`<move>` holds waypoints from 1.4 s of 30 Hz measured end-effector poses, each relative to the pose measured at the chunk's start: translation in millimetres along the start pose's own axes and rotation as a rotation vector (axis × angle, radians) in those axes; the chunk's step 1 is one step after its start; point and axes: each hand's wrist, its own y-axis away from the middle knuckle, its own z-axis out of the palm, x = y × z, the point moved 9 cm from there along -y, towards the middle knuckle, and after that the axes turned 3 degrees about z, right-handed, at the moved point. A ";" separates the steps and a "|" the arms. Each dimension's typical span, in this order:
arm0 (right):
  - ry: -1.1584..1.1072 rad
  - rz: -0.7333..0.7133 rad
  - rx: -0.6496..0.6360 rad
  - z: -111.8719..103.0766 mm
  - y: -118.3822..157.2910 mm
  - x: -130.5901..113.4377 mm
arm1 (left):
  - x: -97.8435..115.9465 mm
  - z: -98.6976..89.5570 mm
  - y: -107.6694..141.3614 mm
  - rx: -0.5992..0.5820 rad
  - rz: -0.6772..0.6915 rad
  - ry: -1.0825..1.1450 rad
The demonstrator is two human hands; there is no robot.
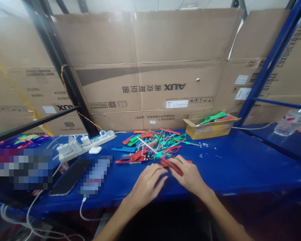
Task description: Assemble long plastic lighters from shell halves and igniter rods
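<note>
My right hand (189, 174) is closed around a red-handled tool (176, 168) with a green collar and a thin metal shaft. The shaft slants up and to the left over the pile. Beside it, my left hand (150, 180) rests over the table near its front edge. Its fingers are bent, the thumb stands apart from them, and no object shows in it. Just beyond both hands lies a pile of similar tools (140, 154) with red, green and blue handles, mixed with metal rods and bent wire pieces.
A cardboard box (208, 132) holding more coloured handles stands behind right. Small white scraps (207, 145) lie before it. To the left are a power strip (90, 147), a white earbud case (95, 150), phones (70, 177) and cables. A water bottle (291, 122) stands far right.
</note>
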 end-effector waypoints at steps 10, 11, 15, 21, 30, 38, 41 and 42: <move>-0.039 0.068 0.087 -4.8 -0.2 9.0 | -9.8 38.3 3.3 -0.386 -0.101 0.064; -0.037 0.068 0.088 -4.9 0.3 9.2 | -10.0 38.0 3.1 -0.383 -0.100 0.063; -0.051 0.059 0.125 -7.7 1.5 10.8 | -10.5 37.5 2.5 -0.381 -0.099 0.056; -0.076 0.036 0.183 -14.1 1.0 10.6 | -10.9 37.6 0.9 -0.391 -0.110 0.053; -0.084 0.011 0.245 -22.0 1.7 4.5 | -11.8 38.3 1.7 -0.389 -0.114 0.060; 0.032 0.004 0.468 -91.6 0.6 49.2 | -11.7 37.5 1.7 -0.377 -0.106 0.064; 0.222 -0.007 0.465 -130.5 -6.6 82.5 | -11.9 36.7 1.6 -0.370 -0.105 0.061; 0.294 -0.002 0.476 -145.9 -9.9 94.5 | -12.0 36.3 1.4 -0.367 -0.105 0.060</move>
